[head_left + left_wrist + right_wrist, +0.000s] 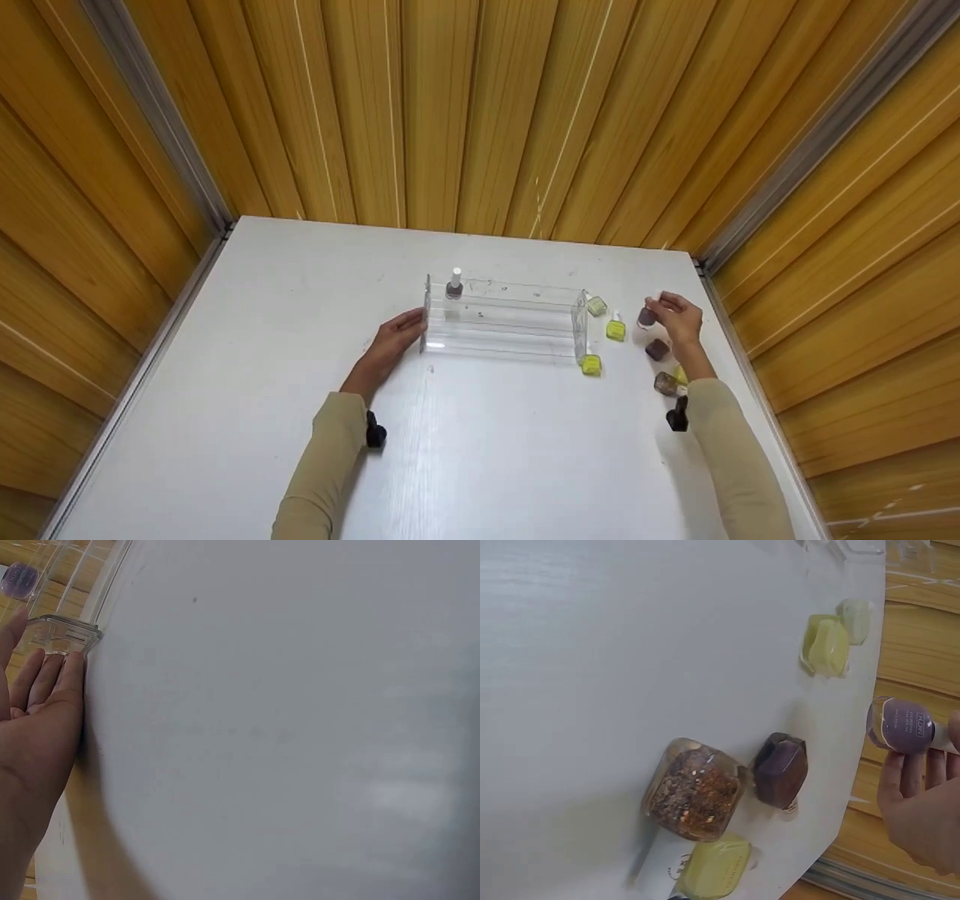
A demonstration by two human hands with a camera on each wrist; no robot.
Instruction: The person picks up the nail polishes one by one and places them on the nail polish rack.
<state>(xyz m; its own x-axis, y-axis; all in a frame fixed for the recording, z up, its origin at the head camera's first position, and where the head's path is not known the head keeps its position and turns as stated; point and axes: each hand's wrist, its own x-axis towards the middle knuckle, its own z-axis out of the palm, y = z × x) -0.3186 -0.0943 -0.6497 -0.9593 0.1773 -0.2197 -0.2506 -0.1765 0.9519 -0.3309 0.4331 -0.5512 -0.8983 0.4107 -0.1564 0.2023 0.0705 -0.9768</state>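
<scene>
A clear acrylic tiered rack (517,328) lies across the table, one mauve nail polish bottle (454,289) upright at the left of its back tier. My left hand (388,346) touches the rack's left end panel; in the left wrist view the fingers (46,682) lie extended against it. To the right of the rack, my right hand (681,324) pinches a purple nail polish bottle (907,726) by its white cap, the glass hanging above the table. Below that hand are a dark plum bottle (780,771), a glittery brown bottle (695,791) and a yellow bottle (716,866).
By the rack's right end lie a pale green bottle (597,305) and two yellow bottles, one nearer the back (616,330) and one at the front corner (592,365). Wood-patterned walls (439,112) enclose the white table (480,450) at the back and sides.
</scene>
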